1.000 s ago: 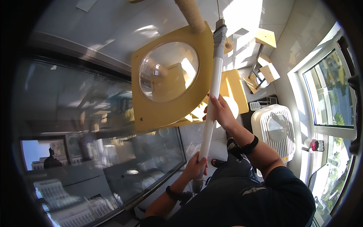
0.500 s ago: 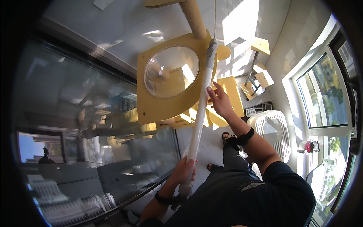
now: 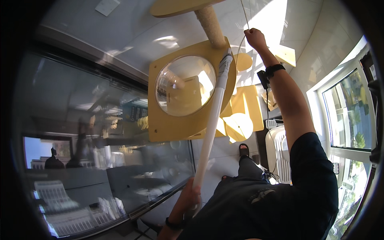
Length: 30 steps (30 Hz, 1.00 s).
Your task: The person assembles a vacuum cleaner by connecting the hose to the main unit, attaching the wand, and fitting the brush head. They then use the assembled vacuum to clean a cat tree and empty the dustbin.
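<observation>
A long white tube [image 3: 211, 132] with a grey fitting at its far end slants up in front of me. Around its lower part my left hand [image 3: 189, 200] is closed. Up and to the right, away from the tube, my right hand [image 3: 255, 38] pinches a thin pale cord [image 3: 246, 18]. That cord runs up out of view above the fist and curves down below it toward the tube's far end. Just behind the tube is a yellow cat-tree platform [image 3: 157, 126] with a clear dome [image 3: 185, 85] set into it.
A rope-wrapped post [image 3: 211, 26] rises from the platform to a higher shelf [image 3: 176, 9]. Lower yellow boards [image 3: 250, 104] are on the right. Dark reflective glass [image 3: 88, 132] stands to my left, a white ribbed plastic item [image 3: 281, 156] and a window [image 3: 347, 108] to my right.
My right hand has left the tube's side and reached up and forward, closing on the thin cord. My left hand keeps its hold on the tube. The view has shifted slightly.
</observation>
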Motion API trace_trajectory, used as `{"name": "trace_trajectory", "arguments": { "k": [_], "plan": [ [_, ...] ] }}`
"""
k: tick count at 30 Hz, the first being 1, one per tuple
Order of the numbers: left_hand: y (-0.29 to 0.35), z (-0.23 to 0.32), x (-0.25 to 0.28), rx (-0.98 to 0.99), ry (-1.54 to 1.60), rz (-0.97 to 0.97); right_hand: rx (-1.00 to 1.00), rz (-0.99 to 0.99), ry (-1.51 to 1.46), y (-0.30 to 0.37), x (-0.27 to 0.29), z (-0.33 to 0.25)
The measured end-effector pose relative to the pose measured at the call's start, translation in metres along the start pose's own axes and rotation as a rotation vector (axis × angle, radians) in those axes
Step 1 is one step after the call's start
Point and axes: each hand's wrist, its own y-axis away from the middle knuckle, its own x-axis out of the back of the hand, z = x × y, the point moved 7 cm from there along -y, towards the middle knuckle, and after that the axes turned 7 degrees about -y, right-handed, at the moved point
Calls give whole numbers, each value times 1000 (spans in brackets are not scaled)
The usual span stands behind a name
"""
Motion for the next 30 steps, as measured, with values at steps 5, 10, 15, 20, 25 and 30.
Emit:
{"name": "trace_trajectory", "arguments": {
  "k": [5, 10, 15, 20, 25, 30],
  "plan": [
    [-8, 26, -1, 11, -84, 27, -14, 132, 47, -3, 17, 40],
    [-22, 55, 3, -2, -103, 90, 41, 64, -4, 11, 0, 68],
    [-27, 71, 0, 24, -147, 112, 34, 40, -79, 27, -9, 77],
    [-34, 79, -6, 36, -202, 130, -24, -29, -63, 36, -22, 83],
    [-38, 89, -6, 12, -208, 162, -29, -35, -91, 40, -30, 92],
    [-33, 91, 0, 6, -211, 188, -60, -55, -35, 40, -32, 104]
  ]
}}
